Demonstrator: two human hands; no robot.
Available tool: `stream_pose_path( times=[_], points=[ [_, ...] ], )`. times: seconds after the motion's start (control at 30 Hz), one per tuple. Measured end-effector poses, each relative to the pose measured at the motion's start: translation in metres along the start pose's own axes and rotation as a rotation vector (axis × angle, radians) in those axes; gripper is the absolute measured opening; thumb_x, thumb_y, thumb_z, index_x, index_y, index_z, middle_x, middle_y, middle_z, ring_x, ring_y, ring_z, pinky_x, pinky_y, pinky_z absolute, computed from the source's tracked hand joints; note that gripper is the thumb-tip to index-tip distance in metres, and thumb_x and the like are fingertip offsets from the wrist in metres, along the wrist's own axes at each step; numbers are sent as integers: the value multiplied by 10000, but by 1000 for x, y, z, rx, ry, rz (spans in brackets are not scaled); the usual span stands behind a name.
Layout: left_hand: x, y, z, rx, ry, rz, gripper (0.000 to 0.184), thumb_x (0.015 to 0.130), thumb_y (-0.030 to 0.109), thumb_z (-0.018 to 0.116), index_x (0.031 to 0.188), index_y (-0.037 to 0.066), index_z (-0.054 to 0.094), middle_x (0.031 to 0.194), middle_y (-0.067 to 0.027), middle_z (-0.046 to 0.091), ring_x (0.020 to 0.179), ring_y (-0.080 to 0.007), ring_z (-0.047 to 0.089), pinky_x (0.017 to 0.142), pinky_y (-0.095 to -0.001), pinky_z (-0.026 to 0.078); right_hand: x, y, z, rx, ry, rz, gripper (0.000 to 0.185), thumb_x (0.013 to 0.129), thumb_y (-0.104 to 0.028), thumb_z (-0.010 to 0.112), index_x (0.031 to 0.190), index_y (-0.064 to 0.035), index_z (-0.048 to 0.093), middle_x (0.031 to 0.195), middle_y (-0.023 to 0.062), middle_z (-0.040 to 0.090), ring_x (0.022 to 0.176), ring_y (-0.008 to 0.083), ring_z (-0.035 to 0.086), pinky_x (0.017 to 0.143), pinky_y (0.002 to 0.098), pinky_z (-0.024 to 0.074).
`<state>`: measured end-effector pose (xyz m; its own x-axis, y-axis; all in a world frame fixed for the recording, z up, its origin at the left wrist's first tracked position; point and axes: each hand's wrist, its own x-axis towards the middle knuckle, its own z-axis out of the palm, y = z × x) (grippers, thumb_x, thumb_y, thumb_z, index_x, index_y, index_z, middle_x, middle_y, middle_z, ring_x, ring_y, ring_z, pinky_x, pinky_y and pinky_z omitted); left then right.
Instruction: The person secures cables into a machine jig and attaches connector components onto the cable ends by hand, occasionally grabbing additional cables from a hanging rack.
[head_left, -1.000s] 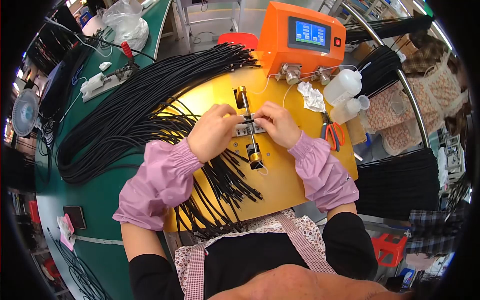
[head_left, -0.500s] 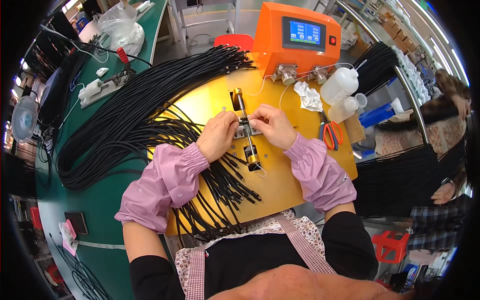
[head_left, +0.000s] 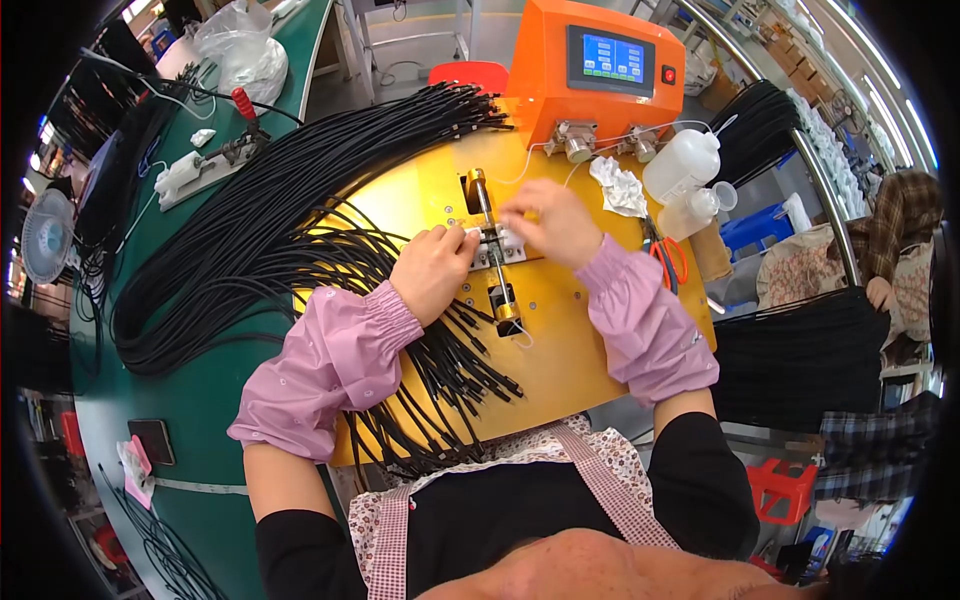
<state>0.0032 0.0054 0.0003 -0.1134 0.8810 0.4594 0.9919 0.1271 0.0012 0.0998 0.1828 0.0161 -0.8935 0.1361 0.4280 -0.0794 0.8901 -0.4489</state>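
Observation:
Between two small cylinders with metal rods, a small metal fixture (head_left: 499,250) sits on the yellow work plate (head_left: 560,350). At the fixture's left side, my left hand (head_left: 435,265) is closed, its fingertips pinching what looks like a black cable end (head_left: 489,238). My right hand (head_left: 552,222) is just right of and above the fixture, apart from my left hand. Motion blurs its curled fingers, so whether anything is in them is unclear. A large bundle of black cables (head_left: 240,230) lies left of my left hand, with many connector ends (head_left: 480,375) fanned out below it.
An orange machine (head_left: 600,85) with a lit screen stands at the back right. White plastic bottles (head_left: 682,165), crumpled tissue (head_left: 618,187) and red-handled pliers (head_left: 665,255) lie to the right. A toggle clamp (head_left: 240,125) sits on the green table (head_left: 215,420). Another person is at far right.
My right hand has lifted away from the fixture, up and slightly right. My left hand stays at the fixture. The person at far right has shifted position.

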Motion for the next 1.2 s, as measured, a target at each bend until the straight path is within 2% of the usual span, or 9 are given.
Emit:
stream_pose_path(
  times=[0.07, 0.13, 0.3, 0.5, 0.63, 0.8, 0.97, 1.07, 1.2],
  points=[
    [0, 0, 1, 28, -7, 15, 206, 775, 84, 527, 971, 23, 546, 759, -58, 441, 650, -194, 454, 626, -284, 419, 26, 10, -2, -93, 37, -6, 130, 738, -167, 572, 697, -73, 652, 699, 46, 582, 699, 214, 524, 668, 307, 398],
    [1, 1, 2, 56, -17, 34, 216, 785, 105, 518, 982, 20, 536, 772, -59, 436, 656, -193, 452, 634, -286, 422, 61, 17, 5, -844, 39, -14, 143, 753, -167, 552, 705, -108, 673, 683, 37, 624, 711, 204, 536, 685, 335, 373],
    [0, 1, 1, 49, -30, 32, 220, 791, 110, 511, 988, 11, 527, 776, -63, 438, 664, -191, 449, 642, -280, 418, 115, 41, 46, -1117, -193, 158, 214, 785, -161, 503, 650, -157, 669, 666, 56, 645, 713, 206, 565, 696, 362, 359],
    [0, 0, 4, 38, -6, 36, 219, 794, 116, 509, 989, 15, 521, 773, -65, 437, 664, -191, 450, 644, -281, 418, 127, 48, 47, -1036, -355, 193, 198, 807, -167, 481, 723, -128, 656, 706, 65, 649, 669, 209, 573, 670, 355, 388],
    [0, 0, 4, 44, -14, 35, 213, 794, 112, 507, 985, 18, 518, 775, -64, 438, 659, -194, 450, 649, -283, 418, 110, 38, 28, -1016, 82, 111, 147, 810, -166, 474, 790, -93, 600, 722, 84, 643, 676, 239, 605, 630, 383, 414],
    [0, -1, 3, 20, -4, 28, 215, 783, 111, 515, 982, 29, 519, 763, -66, 441, 652, -201, 451, 651, -287, 420, 83, -2, -16, -707, 19, 98, 114, 803, -151, 455, 791, -62, 526, 715, 114, 622, 622, 289, 611, 549, 403, 451],
    [1, -5, -2, -9, -30, 59, 183, 763, 122, 521, 915, 20, 511, 777, -92, 480, 697, -221, 502, 639, -313, 443, 69, -14, -36, -565, -52, 231, 186, 816, -219, 447, 901, -86, 545, 788, 108, 636, 738, 307, 611, 625, 440, 457],
    [-10, -9, -1, -77, -47, 23, 297, 747, 105, 544, 1037, 41, 546, 748, -86, 474, 661, -236, 497, 601, -324, 432, 71, -9, -25, -512, -78, 417, 292, 812, -270, 366, 834, -63, 570, 791, 137, 634, 678, 334, 608, 582, 466, 436],
    [-6, -10, 3, -94, -35, 62, 287, 755, 76, 545, 1040, 50, 570, 756, -77, 485, 659, -222, 489, 597, -306, 425, 61, 5, -13, -586, 25, 199, 105, 741, -123, 491, 748, -49, 565, 696, 140, 631, 611, 311, 615, 532, 431, 450]
  ],
)
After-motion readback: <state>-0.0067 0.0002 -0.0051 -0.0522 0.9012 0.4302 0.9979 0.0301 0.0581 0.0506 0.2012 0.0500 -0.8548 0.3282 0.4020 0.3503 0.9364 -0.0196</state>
